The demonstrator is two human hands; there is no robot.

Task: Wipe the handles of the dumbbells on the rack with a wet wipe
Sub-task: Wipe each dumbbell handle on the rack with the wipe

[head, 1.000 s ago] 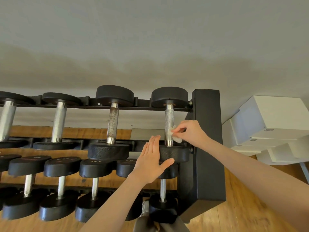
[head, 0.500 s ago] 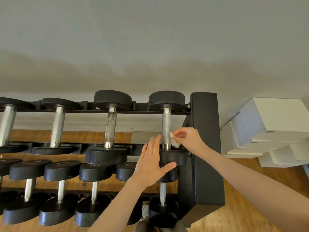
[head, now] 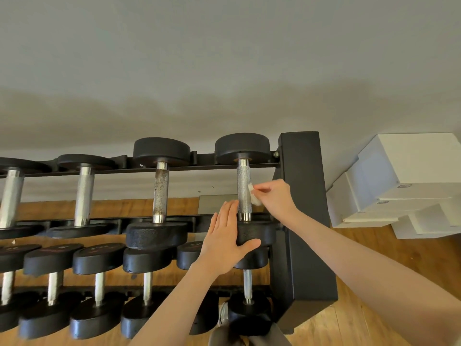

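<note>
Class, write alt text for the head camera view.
A person's right hand pinches a white wipe against the handle of the rightmost top dumbbell on a black rack, while the left hand rests flat on its near weight.

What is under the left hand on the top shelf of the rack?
The left hand rests flat on the near head of the rightmost top-row dumbbell, fingers straight and thumb along its front. The head's left part is covered. Its handle rises just behind the fingertips.
</note>
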